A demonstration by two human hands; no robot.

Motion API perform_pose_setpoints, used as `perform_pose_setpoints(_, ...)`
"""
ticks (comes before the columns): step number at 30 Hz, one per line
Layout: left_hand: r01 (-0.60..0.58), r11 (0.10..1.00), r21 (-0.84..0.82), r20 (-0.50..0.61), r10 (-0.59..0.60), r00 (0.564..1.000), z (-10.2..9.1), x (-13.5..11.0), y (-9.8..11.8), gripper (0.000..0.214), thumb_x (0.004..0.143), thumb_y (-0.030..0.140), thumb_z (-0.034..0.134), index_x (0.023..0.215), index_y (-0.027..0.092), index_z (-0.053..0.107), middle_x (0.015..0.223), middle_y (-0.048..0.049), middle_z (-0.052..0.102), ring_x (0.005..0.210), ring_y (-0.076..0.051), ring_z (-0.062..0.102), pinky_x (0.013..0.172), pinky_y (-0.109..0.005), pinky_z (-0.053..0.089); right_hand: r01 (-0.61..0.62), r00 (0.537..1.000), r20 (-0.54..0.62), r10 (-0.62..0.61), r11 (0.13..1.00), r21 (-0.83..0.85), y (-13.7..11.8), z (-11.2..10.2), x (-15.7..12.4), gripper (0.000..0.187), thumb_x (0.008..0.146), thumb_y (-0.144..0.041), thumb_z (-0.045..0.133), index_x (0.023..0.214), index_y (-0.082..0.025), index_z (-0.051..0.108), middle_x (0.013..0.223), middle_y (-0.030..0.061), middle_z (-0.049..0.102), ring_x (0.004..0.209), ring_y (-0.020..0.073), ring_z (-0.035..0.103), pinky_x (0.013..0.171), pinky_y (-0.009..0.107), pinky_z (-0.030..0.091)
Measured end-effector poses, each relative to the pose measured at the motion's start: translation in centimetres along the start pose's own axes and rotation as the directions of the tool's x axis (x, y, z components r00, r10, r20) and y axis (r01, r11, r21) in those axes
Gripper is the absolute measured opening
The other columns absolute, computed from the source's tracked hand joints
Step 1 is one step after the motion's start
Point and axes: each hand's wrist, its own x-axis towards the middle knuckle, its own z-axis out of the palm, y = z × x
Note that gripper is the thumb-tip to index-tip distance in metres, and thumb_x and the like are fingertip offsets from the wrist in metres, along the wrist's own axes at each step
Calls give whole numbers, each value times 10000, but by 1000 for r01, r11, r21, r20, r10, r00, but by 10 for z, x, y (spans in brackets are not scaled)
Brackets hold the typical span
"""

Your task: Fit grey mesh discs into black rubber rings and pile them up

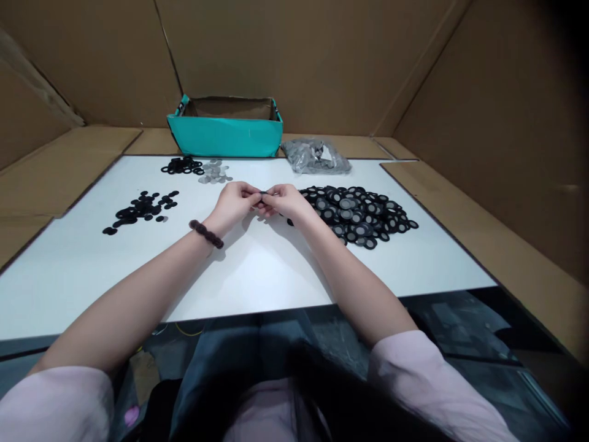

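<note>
My left hand point(239, 201) and my right hand point(281, 200) meet above the middle of the white table. Their fingers pinch one small black disc point(264, 193) between them; most of it is hidden by the fingertips. Just right of my right hand spreads a large heap of black discs with grey centres point(354, 212). Left of my left hand lies a loose pile of small black discs point(142, 207). Farther back are a cluster of black rings point(181, 165) and a cluster of pale translucent discs point(215, 171).
A teal box point(225, 136), open at the top, stands at the back edge of the white table point(257, 276). To its right lies a clear plastic bag point(316, 156) of grey pieces. Cardboard walls point(322, 61) enclose the back and sides.
</note>
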Motion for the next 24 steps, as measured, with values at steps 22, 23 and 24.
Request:
perform_pose_setpoints(22, -50, 986, -156, -127, 31, 991, 1, -1, 5, 165, 760, 134, 522, 884, 105, 627, 729, -56, 664, 703, -165, 653, 741, -313, 526, 55, 998, 31, -63, 973, 223, -4, -2, -4, 137, 842, -11, 486, 877, -142, 467, 592, 0, 639, 574, 96, 653, 654, 225, 538)
perform_pose_setpoints(23, -51, 986, -160, -135, 29, 990, 1, -1, 6, 163, 756, 132, 527, 881, 104, 627, 732, -58, 663, 705, -168, 653, 747, -318, 525, 61, 997, 27, -69, 972, 229, -4, -2, -4, 136, 835, -11, 495, 872, -141, 475, 595, 0, 640, 573, 96, 652, 662, 231, 540)
perform_pose_setpoints(24, -50, 986, -162, -140, 27, 990, 1, -1, 7, 153, 750, 131, 532, 868, 104, 626, 736, -58, 662, 707, -169, 653, 752, -320, 525, 65, 997, 20, -72, 970, 233, -4, -1, -4, 135, 828, -11, 505, 866, -139, 482, 593, 0, 639, 569, 96, 650, 666, 233, 542)
